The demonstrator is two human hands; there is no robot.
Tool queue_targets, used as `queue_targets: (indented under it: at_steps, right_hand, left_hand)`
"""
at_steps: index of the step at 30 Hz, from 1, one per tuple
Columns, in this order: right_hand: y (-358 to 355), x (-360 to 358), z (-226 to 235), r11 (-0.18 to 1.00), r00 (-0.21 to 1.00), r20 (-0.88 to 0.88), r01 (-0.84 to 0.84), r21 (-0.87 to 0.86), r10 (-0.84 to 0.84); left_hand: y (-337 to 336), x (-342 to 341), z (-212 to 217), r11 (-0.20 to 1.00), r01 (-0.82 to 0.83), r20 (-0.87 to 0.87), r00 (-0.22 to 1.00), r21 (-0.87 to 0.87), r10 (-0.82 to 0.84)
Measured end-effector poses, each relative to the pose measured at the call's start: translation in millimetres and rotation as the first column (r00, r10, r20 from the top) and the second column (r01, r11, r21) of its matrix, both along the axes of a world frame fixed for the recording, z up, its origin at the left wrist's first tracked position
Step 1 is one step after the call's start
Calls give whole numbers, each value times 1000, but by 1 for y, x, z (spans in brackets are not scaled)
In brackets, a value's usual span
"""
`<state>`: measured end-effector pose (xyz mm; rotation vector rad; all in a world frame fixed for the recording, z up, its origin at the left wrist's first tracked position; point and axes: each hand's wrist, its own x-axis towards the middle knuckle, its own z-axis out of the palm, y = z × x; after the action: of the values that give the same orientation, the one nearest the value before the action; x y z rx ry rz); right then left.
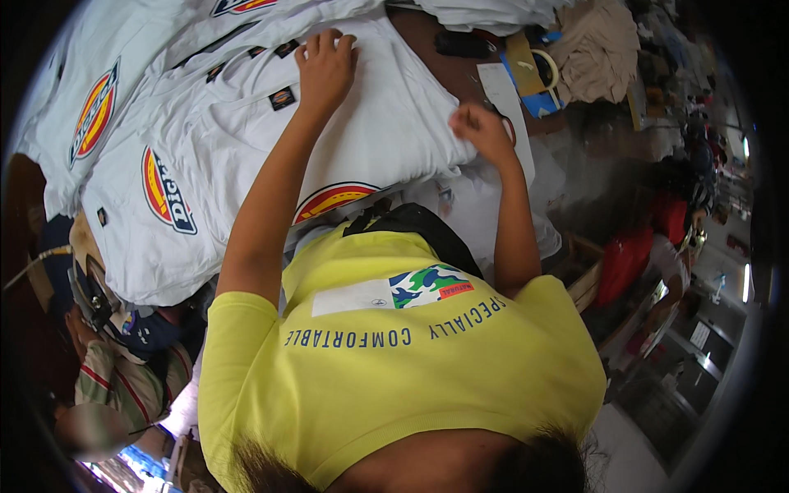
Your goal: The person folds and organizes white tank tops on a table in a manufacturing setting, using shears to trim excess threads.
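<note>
Palm down on a white T-shirt point(386, 90), my left hand point(327, 70) has its fingers slightly bent and apart. The shirt lies folded on a stack, with a small dark neck label point(281, 99) beside my left wrist. At the stack's right edge is my right hand point(483, 133), its fingers curled in and a little blurred. What they hold, if anything, is hidden. A thin dark red curve point(511, 130) shows just behind that hand; I cannot tell whether it is held. More white T-shirts point(123, 238) with a red, yellow and blue print spread to the left.
Beyond my right hand, a tape roll point(546, 71) lies by a blue and tan box piece on the brown tabletop point(444, 70). A black object point(465, 44) lies nearby. Beige cloth point(598, 51) is heaped at the far right. Another person point(131, 374) sits at the lower left.
</note>
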<state>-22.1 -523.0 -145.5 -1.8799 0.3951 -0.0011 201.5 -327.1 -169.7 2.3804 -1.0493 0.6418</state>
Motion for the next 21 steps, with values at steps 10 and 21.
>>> queue_targets:
  at_steps: [10,21]
  right_hand:
    - [22,-111,-92,990,977,-169,139,39,-130]
    - [19,-147,-66,730,920,-110,367,577,-376]
  left_hand:
    - [-64,8,-20,979,48,37,998,199,-56]
    - [-61,36,-34,990,71,-110,992,121,-58]
